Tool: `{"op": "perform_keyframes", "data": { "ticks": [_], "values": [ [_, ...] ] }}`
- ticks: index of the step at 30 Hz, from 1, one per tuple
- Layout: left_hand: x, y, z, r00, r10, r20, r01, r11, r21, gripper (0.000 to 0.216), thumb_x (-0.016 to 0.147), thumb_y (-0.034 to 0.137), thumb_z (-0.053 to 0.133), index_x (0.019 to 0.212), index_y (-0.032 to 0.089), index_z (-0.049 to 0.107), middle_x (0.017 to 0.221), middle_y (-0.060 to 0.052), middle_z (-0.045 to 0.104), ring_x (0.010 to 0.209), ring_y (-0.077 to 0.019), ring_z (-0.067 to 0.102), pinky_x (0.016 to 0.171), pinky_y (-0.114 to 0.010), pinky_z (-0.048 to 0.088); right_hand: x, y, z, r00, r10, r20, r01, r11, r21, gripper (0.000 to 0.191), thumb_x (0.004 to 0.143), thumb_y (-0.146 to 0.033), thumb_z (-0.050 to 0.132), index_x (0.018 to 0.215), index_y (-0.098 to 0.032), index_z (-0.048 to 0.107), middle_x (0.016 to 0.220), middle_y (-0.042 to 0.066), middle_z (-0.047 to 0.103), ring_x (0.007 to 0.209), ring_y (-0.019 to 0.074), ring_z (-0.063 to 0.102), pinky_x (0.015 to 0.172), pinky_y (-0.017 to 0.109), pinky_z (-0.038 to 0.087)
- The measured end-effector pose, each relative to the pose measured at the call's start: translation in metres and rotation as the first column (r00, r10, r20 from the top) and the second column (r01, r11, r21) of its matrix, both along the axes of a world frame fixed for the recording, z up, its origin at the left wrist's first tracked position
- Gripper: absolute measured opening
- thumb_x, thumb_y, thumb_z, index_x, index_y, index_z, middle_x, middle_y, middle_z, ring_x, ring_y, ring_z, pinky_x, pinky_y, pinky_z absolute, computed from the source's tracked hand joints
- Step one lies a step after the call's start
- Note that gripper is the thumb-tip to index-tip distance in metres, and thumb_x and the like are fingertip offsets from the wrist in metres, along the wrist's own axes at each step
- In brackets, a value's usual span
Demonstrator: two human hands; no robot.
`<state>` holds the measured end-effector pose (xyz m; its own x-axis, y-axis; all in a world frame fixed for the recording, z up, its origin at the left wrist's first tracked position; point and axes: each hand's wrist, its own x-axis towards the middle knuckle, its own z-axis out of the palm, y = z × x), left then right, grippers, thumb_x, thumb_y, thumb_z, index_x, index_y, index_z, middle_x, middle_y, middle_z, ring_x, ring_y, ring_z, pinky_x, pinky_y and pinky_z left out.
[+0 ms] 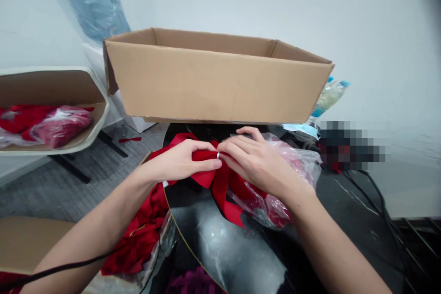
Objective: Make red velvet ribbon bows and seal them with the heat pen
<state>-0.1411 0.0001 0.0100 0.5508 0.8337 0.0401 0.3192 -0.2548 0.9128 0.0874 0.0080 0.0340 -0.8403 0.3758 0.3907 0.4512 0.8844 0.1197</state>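
Over the black round table, my left hand (188,161) pinches a red ribbon bow (203,179) between thumb and fingers. My right hand (250,156) is closed on the same bow from the other side, its fingertips meeting the left ones. A small white band (218,155) shows at the bow's middle, between the two hands. One ribbon tail hangs down onto the tabletop. Behind and under my right hand lies a clear plastic bag (303,161) with red material inside. The right fingertips are partly hidden.
A large open cardboard box (220,85) stands at the table's back. Red ribbons (141,234) fill a lower box at left. A white chair (96,124) holds bagged red pieces. Black cables (375,193) run at right. A small red bow (130,139) lies on the floor.
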Motion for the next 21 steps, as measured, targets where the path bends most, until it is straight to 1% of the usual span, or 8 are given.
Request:
{"op": "perform_keyframes", "data": {
  "ticks": [2,4,6,8,11,13,17,21],
  "values": [
    [-0.001,-0.002,-0.001,1.0,-0.013,0.003,0.014,0.999,-0.045,0.021,0.093,0.033,0.067,0.105,0.018,0.076,0.096,0.0,0.074,0.087,-0.018,0.063,0.08,-0.027,0.047,-0.001,-0.001,-0.001,1.0,-0.022,0.022,0.024,0.993,-0.113,0.022,0.108,-0.023,0.045,0.112,-0.014,0.065,0.106,0.01,0.076,0.092,0.0224,0.07,0.092,0.042,0.05],
    [-0.002,-0.003,-0.002,0.999,-0.036,0.026,0.038,0.994,-0.098,0.02,0.094,0.033,0.066,0.099,0.016,0.075,0.092,-0.001,0.073,0.084,-0.0173,0.062,0.076,-0.026,0.046,-0.001,-0.002,0.0,0.997,-0.069,-0.015,0.062,0.954,-0.293,0.021,0.107,-0.026,0.048,0.115,-0.017,0.065,0.105,0.007,0.076,0.088,0.0201,0.071,0.08,0.035,0.052],
    [-0.004,-0.004,-0.004,0.996,-0.054,0.065,0.062,0.988,-0.142,0.018,0.095,0.032,0.066,0.093,0.016,0.075,0.089,0.0,0.072,0.083,-0.0161,0.061,0.076,-0.025,0.046,0.0,-0.002,0.005,0.991,-0.108,-0.084,0.054,0.873,-0.486,0.02,0.106,-0.027,0.051,0.119,-0.021,0.065,0.11,0.003,0.076,0.092,0.0166,0.071,0.08,0.029,0.052],
    [-0.006,-0.004,-0.005,0.991,-0.062,0.118,0.082,0.982,-0.173,0.015,0.094,0.03,0.067,0.092,0.017,0.075,0.089,0.001,0.072,0.084,-0.015,0.062,0.079,-0.023,0.047,0.003,-0.001,0.01,0.984,-0.115,-0.134,0.011,0.798,-0.603,0.021,0.104,-0.03,0.057,0.121,-0.024,0.066,0.116,0.001,0.075,0.1,0.0144,0.071,0.087,0.026,0.051],
    [-0.009,-0.004,-0.008,0.978,-0.043,0.205,0.095,0.964,-0.248,0.013,0.092,0.028,0.071,0.097,0.017,0.077,0.091,0.0,0.074,0.085,-0.0142,0.064,0.081,-0.023,0.049,0.006,-0.002,0.015,0.985,-0.106,-0.135,-0.009,0.752,-0.659,0.034,0.094,-0.04,0.072,0.125,-0.024,0.067,0.122,0.003,0.072,0.108,0.017,0.068,0.094,0.028,0.05],
    [-0.01,-0.004,-0.01,0.964,-0.003,0.266,0.09,0.945,-0.315,0.016,0.09,0.029,0.075,0.098,0.016,0.077,0.09,-0.002,0.076,0.083,-0.0142,0.066,0.08,-0.023,0.05,0.007,-0.003,0.015,0.988,-0.104,-0.116,-0.001,0.743,-0.67,0.04,0.091,-0.038,0.076,0.128,-0.024,0.065,0.123,0.003,0.072,0.108,0.0181,0.068,0.094,0.029,0.051],
    [-0.008,-0.005,-0.014,0.94,0.054,0.338,0.09,0.914,-0.397,0.02,0.089,0.033,0.076,0.097,0.014,0.074,0.09,-0.007,0.078,0.085,-0.0161,0.071,0.082,-0.026,0.054,0.005,-0.004,0.012,0.989,-0.108,-0.104,0.013,0.75,-0.662,0.031,0.098,-0.02,0.062,0.129,-0.024,0.065,0.12,0.002,0.075,0.102,0.0159,0.07,0.089,0.028,0.051],
    [-0.003,-0.011,-0.017,0.933,0.106,0.344,0.026,0.933,-0.359,0.019,0.091,0.031,0.074,0.099,0.015,0.066,0.09,-0.007,0.078,0.088,-0.0184,0.074,0.084,-0.03,0.055,0.003,-0.002,0.011,0.986,-0.138,-0.098,0.035,0.733,-0.679,0.026,0.101,-0.022,0.057,0.126,-0.022,0.066,0.115,0.003,0.076,0.097,0.0165,0.071,0.086,0.03,0.051]
  ]
}}
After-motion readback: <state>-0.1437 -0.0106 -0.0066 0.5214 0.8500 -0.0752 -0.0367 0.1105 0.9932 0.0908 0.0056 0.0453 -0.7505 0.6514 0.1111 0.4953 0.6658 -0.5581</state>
